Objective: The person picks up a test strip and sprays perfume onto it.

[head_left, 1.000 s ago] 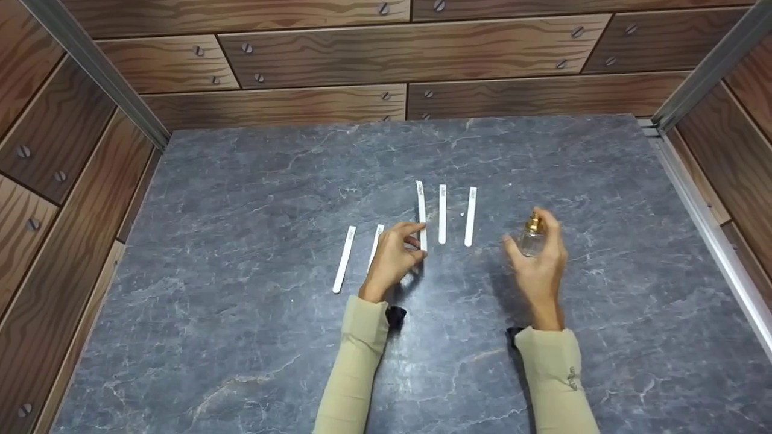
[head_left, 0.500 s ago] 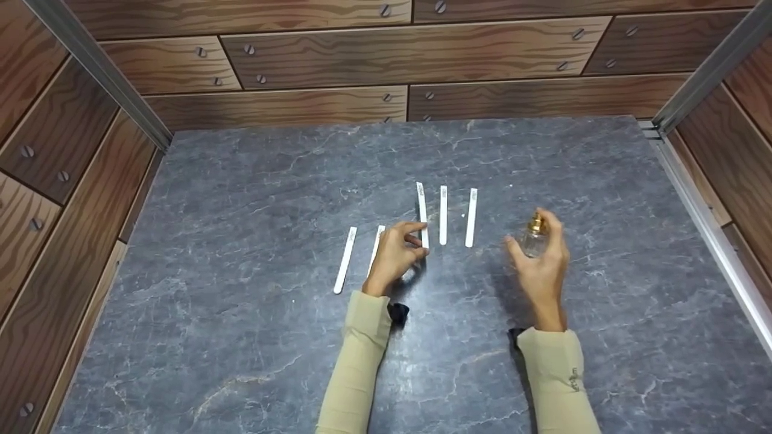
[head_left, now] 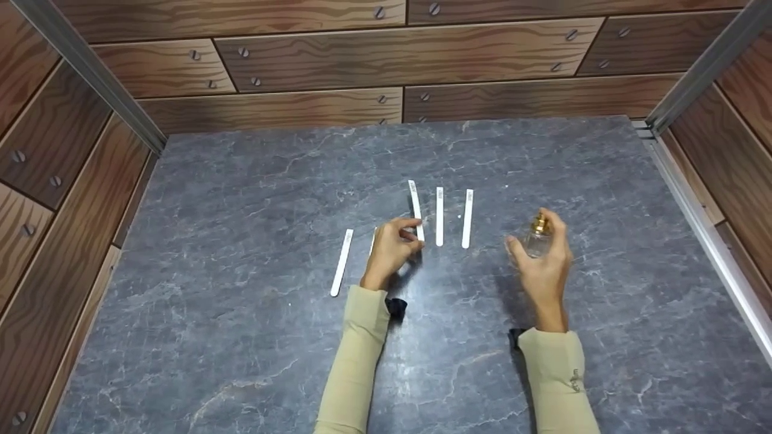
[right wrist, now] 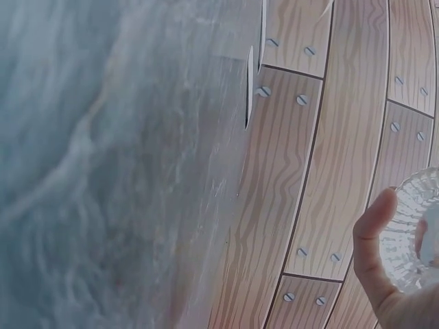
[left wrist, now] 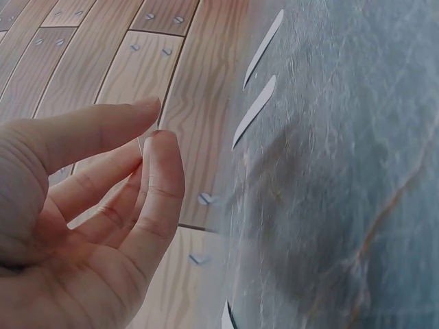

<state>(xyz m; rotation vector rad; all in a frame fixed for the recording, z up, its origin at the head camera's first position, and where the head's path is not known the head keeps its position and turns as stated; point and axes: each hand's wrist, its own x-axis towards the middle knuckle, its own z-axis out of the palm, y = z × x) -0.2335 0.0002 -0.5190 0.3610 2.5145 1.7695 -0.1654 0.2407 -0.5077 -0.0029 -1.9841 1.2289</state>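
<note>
In the head view my left hand (head_left: 389, 253) pinches a narrow white paper test strip (head_left: 414, 202) near its lower end, between thumb and fingers. The strip's printed end points away from me, tilted a little left. The left wrist view shows this strip almost edge-on, so little of it appears. My right hand (head_left: 546, 271) holds a small clear glass perfume bottle (head_left: 535, 244) with a gold spray top (head_left: 540, 222), index finger at the top and thumb on the near side. In the right wrist view, the ribbed glass bottle base (right wrist: 405, 240) shows beside a finger.
Two matching strips lie between my hands, a nearer one (head_left: 439, 217) and another strip (head_left: 467, 218). Left of my left hand lies a further strip (head_left: 342, 262), plus one mostly hidden by that hand. Wood-patterned walls (head_left: 313, 60) enclose the grey marbled table (head_left: 241, 337).
The held strip's far end has tipped slightly left, and my left hand has risen a little. My right hand keeps the bottle almost still. The head view has shifted slightly.
</note>
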